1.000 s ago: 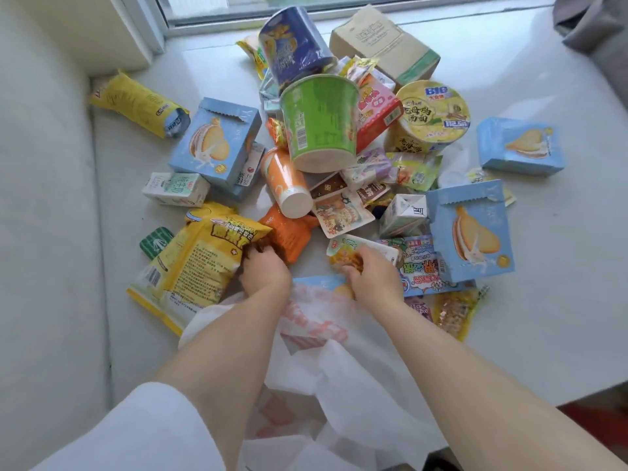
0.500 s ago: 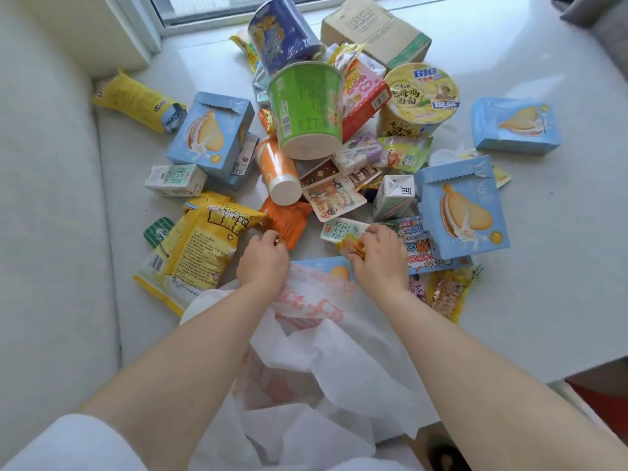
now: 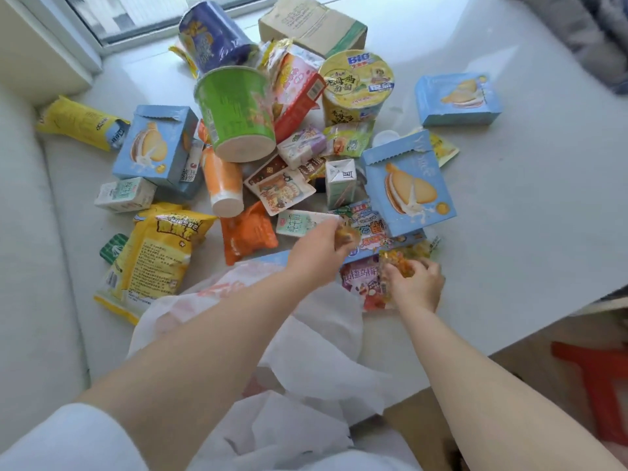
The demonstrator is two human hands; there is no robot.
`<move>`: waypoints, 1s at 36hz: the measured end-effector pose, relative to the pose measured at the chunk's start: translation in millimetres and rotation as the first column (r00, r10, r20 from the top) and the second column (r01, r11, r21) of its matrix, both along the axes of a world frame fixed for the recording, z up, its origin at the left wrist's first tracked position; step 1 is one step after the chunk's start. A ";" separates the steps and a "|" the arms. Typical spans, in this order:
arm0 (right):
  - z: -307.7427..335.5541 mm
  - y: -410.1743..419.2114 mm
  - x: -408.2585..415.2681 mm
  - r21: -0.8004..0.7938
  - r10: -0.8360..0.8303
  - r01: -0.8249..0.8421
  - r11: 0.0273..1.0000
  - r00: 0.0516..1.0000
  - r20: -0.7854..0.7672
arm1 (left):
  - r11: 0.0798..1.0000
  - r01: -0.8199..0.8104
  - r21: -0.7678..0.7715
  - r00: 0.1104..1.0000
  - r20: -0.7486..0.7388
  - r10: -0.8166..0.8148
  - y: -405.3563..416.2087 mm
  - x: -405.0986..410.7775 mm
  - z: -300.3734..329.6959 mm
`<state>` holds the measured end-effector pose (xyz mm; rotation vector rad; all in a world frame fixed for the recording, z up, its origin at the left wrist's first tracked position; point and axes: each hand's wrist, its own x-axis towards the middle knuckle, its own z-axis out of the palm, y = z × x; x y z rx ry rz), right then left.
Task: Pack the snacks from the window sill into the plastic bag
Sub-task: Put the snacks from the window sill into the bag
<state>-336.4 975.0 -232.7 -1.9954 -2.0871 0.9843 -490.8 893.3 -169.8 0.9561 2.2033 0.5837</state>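
A heap of snacks covers the white window sill (image 3: 509, 215). The white plastic bag (image 3: 316, 355) with red print lies crumpled at the sill's near edge, under my forearms. My left hand (image 3: 317, 253) reaches over the bag and pinches a small yellow-orange wrapped snack (image 3: 346, 236) beside a white-green packet (image 3: 299, 222). My right hand (image 3: 416, 283) grips a clear packet of orange-yellow sweets (image 3: 404, 258), on top of a purple-red packet (image 3: 360, 277). A blue biscuit box (image 3: 407, 188) stands just beyond both hands.
Farther back lie a green cup (image 3: 238, 110), a blue cup (image 3: 212, 35), a yellow noodle bowl (image 3: 355, 85), a cardboard box (image 3: 312, 22) and other blue boxes (image 3: 457, 100). A yellow bag (image 3: 153, 260) lies left. A red stool (image 3: 598, 379) stands below right.
My left hand moved right across the bag onto the small yellow-orange snack. My right hand left that spot and shifted right onto the clear sweets packet.
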 end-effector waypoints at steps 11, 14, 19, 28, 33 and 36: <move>-13.7 40.9 22.8 -0.045 0.433 -0.434 0.900 0.872 0.229 | 0.849 0.412 -0.330 0.898 -0.009 -0.440 17.1 48.7 -52.4; -17.6 51.8 20.7 -0.037 0.455 -0.460 0.887 0.860 0.229 | 0.841 0.411 -0.350 0.878 -0.096 -0.469 13.9 50.9 -61.4; -19.3 67.3 11.7 -0.055 0.444 -0.443 0.895 0.871 0.211 | 0.833 0.387 -0.394 0.876 -0.126 -0.466 15.6 61.2 -70.3; -14.7 82.4 7.9 -0.112 0.487 -0.483 0.868 0.788 0.376 | 0.902 0.247 -0.354 0.937 -0.148 -0.315 29.2 69.2 -72.7; -10.1 73.2 3.5 -0.158 0.506 -0.491 0.857 0.743 0.438 | 0.884 0.174 -0.434 0.950 -0.163 -0.267 37.8 60.5 -73.5; -10.3 61.4 2.6 -0.143 0.479 -0.468 0.872 0.756 0.447 | 0.839 0.186 -0.511 0.923 -0.201 -0.328 42.0 56.8 -72.8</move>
